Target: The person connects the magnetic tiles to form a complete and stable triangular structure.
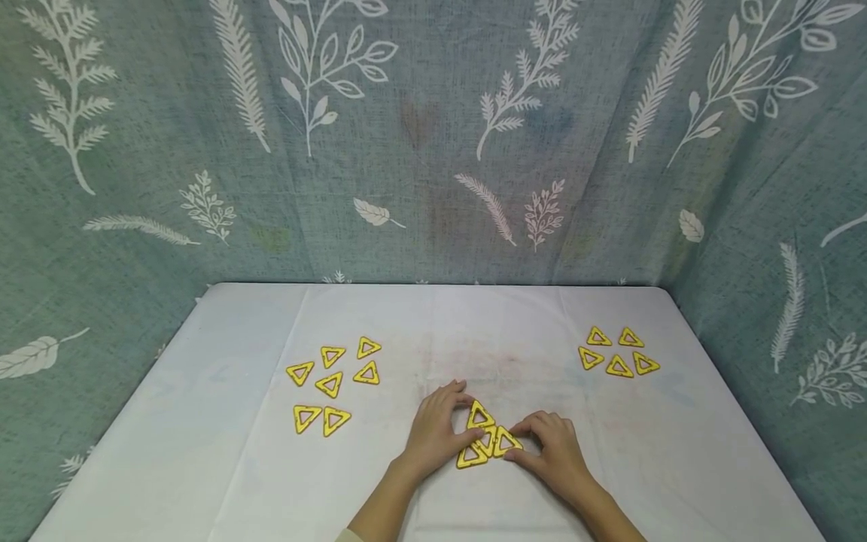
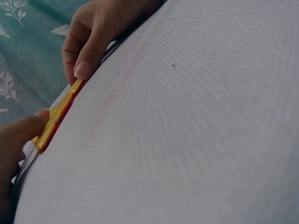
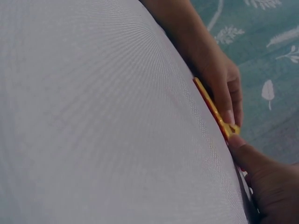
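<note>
In the head view, yellow triangular magnetic tiles lie joined edge to edge on the white table: a top tile [image 1: 486, 415], a right tile [image 1: 497, 443], a lower-left tile [image 1: 472, 464] and one between them, partly covered. My left hand [image 1: 433, 430] holds the group from the left, thumb on the middle tile and a fingertip by the top one. On the other side, my right hand [image 1: 557, 453] pinches the right tile between thumb and index finger. From the left wrist, the tiles [image 2: 58, 116] appear edge-on with red undersides; the right wrist view also shows a tile edge [image 3: 210, 101].
Several loose yellow triangles lie on the table's left side, among them a lower one [image 1: 326, 422]. Another cluster of several, including a front triangle [image 1: 619, 373], lies at the right rear. A leaf-patterned green curtain [image 1: 420, 226] hangs behind the white table [image 1: 203, 391] and along its sides.
</note>
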{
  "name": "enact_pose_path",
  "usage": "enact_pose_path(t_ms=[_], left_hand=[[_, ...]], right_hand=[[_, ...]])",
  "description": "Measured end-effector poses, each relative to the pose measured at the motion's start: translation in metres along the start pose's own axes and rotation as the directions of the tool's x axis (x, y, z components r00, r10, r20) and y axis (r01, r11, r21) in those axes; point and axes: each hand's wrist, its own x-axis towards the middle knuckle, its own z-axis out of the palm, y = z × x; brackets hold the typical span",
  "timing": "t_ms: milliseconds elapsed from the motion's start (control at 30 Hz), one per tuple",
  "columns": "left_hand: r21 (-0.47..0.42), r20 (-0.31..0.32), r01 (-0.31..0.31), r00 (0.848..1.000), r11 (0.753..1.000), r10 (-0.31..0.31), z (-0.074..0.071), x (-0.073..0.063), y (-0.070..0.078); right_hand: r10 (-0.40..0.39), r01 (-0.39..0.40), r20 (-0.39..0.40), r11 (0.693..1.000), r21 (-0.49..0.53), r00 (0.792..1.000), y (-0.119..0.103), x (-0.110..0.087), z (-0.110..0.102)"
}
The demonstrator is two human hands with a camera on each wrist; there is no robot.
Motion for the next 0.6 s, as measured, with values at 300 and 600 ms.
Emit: enact_pose_path(t_ms=[300,600], left_hand=[[-0.023,-0.045,-0.029,0.999,0.999,0.028,0.0,0.0009,-0.0005],[0.001,-0.059,-0.077,0.995,0.997,0.077,0.0007,0.0007,-0.0021]], right_hand=[[-0.06,0.06,-0.044,0.998,0.007,0.997,0.0034,-0.001,0.001],[-0.087,0.089,-0.079,0.996,0.018,0.993,0.0027,-0.0017,0.0007]])
